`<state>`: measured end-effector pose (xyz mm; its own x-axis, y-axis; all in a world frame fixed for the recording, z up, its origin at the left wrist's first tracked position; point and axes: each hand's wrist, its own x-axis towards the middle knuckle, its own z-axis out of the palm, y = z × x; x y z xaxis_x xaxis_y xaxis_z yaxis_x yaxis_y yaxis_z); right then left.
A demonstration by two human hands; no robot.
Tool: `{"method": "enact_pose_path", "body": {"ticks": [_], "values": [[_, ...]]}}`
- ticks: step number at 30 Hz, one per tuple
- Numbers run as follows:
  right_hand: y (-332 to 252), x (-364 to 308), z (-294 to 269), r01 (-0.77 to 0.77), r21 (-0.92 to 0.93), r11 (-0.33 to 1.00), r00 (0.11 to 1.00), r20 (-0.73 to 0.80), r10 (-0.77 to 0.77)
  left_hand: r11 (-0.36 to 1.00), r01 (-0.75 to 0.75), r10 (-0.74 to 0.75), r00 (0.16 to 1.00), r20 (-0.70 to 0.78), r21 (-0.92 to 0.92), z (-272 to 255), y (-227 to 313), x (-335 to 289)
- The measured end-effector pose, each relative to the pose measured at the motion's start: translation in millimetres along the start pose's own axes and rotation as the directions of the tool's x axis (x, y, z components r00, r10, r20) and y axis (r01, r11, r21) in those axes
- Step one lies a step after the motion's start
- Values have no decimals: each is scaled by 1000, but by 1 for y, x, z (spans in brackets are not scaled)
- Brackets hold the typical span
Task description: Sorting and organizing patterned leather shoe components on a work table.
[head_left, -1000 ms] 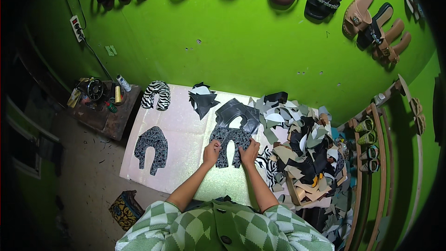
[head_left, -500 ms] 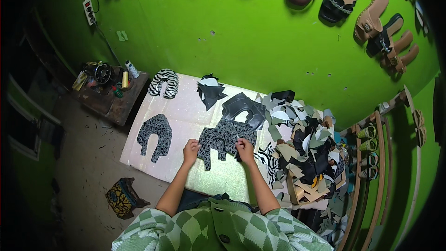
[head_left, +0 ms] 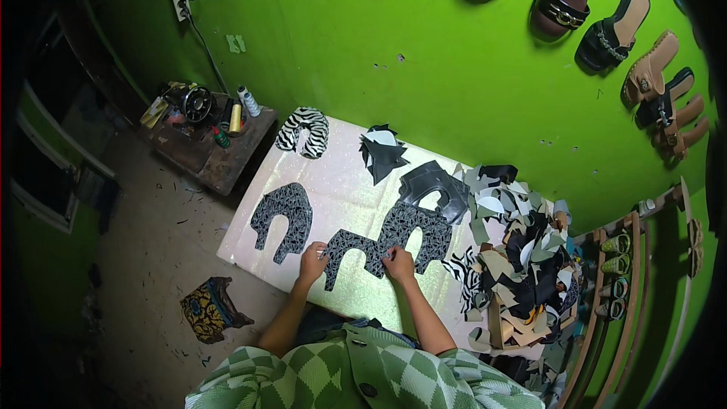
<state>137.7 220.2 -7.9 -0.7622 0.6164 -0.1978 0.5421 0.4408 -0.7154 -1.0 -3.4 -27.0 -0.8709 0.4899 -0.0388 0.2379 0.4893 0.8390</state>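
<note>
Between my hands is a U-shaped shoe upper piece (head_left: 350, 242) of black material with a fine grey line pattern. My left hand (head_left: 313, 263) pinches its left leg and my right hand (head_left: 398, 263) grips its right leg. Its right end meets or overlaps similar patterned pieces (head_left: 425, 231) lying on the table (head_left: 356, 295). To the left lie more patterned U-shaped pieces (head_left: 291, 201). Plain black cut pieces (head_left: 441, 183) rest behind the patterned ones.
Zebra-print U-shaped pieces (head_left: 316, 123) and black scraps (head_left: 384, 160) lie at the table's far side. A large scrap heap (head_left: 522, 257) covers its right end. A sewing machine (head_left: 198, 104) stands on a side table at left; sandals (head_left: 617, 30) hang on the green wall.
The held patterned piece has come away leftward and nearer to me, exposing more of the patterned pieces it overlapped. The whole view has shifted, with the table now further right.
</note>
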Motion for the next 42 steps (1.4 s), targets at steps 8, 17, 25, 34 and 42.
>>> {"method": "enact_pose_path", "body": {"ticks": [8,17,25,34,42], "values": [[-28,36,-23,-134,-88,987,985,-126,122,995,-89,84,988,130,37,3,19,64],[-72,124,-18,127,9,992,937,-328,-117,976,-185,206,957,206,-118,26,19,144],[-86,278,-28,192,-53,980,857,-477,-194,990,-113,136,932,337,-88,31,23,185],[-110,303,-20,-42,-309,950,946,-319,-62,968,-169,217,935,281,-187,30,15,184],[-124,234,-44,248,83,965,962,-138,-236,977,-144,185,940,288,-157,27,17,186]]}}
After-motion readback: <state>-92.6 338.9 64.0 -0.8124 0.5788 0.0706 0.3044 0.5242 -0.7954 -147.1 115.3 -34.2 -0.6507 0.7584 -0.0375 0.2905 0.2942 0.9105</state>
